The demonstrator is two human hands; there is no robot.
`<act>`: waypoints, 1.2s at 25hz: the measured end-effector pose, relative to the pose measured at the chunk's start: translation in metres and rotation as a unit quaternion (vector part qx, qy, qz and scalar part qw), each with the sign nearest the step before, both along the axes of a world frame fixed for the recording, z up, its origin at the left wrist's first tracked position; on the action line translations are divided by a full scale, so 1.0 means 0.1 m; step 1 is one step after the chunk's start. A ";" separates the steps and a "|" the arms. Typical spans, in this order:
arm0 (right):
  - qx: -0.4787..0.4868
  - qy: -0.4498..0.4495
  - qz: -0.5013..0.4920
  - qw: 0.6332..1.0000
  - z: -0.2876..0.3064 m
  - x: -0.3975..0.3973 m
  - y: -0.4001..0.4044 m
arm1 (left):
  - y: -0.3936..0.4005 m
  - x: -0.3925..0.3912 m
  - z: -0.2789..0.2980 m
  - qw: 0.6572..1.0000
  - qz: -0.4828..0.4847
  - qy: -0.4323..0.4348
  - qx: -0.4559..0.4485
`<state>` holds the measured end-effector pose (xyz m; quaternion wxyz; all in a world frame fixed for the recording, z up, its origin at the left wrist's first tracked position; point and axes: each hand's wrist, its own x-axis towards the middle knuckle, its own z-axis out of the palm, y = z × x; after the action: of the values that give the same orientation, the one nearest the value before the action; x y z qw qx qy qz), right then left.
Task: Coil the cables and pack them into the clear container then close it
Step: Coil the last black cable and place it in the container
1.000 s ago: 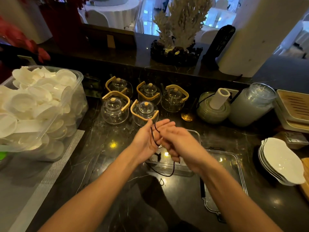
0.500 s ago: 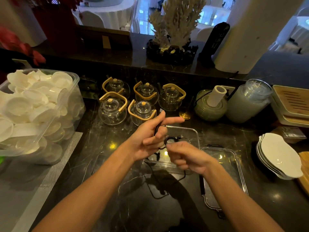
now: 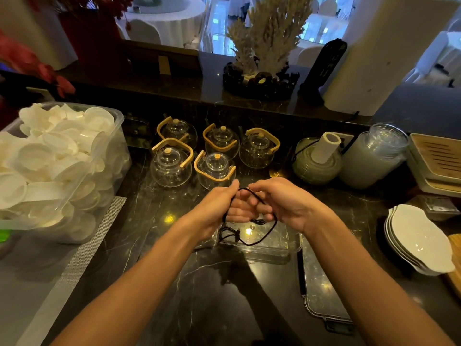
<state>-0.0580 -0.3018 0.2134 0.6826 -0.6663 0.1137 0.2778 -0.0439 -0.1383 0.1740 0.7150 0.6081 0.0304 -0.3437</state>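
Observation:
A thin black cable runs in loops between both hands, just above the clear container on the dark marble counter. My left hand pinches the cable's top and holds gathered loops that hang below it. My right hand grips the same cable from the right, and a loop sags beneath it into the container's opening. The container's clear lid lies flat on the counter to the right of it, with a black clip at its near edge.
Several glass teapots with wooden handles stand just beyond my hands. A big clear bin of white dishes fills the left. Stacked white plates, a jar and a wooden tray sit right.
My right hand rose from below the left and came level with it, drawing the cable into another loop. The slack that trailed on the counter now hangs over the container.

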 end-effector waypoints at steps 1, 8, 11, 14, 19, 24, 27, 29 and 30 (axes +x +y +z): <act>0.012 -0.016 -0.011 1.000 0.04 -0.06 0.07 | -0.02 0.01 0.01 1.000 0.020 -0.003 -0.006; 0.018 -0.119 -0.025 0.992 -0.16 -0.56 0.32 | -0.11 0.11 0.23 0.990 0.044 -0.011 -0.132; 0.028 -0.065 -0.013 0.997 -0.42 -0.68 0.33 | -0.03 0.17 0.37 0.979 0.050 0.000 -0.200; 0.103 0.032 -0.058 0.993 -0.70 -0.65 0.23 | 0.03 0.16 0.43 0.964 0.025 0.042 -0.260; 0.147 0.088 -0.114 0.979 -0.71 -0.28 -0.05 | 0.12 0.04 0.25 0.972 -0.065 0.066 -0.217; -0.016 0.038 -0.008 0.999 -0.24 0.09 -0.18 | 0.09 -0.05 -0.01 0.991 -0.122 0.049 -0.029; -0.156 -0.069 0.062 0.983 -0.06 0.01 0.01 | 0.02 -0.02 -0.08 0.999 -0.027 0.010 0.015; -0.179 -0.118 0.069 0.974 -0.03 -0.12 0.17 | -0.02 0.04 -0.13 0.999 0.047 0.002 0.009; -0.185 -0.139 0.068 0.970 -0.04 -0.20 0.25 | -0.04 0.07 -0.14 0.997 0.080 0.011 -0.010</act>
<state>-0.0778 -0.2773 0.2092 0.5356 -0.8195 0.0215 0.2027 -0.0367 -0.1418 0.1598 0.7460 0.5925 0.0833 -0.2924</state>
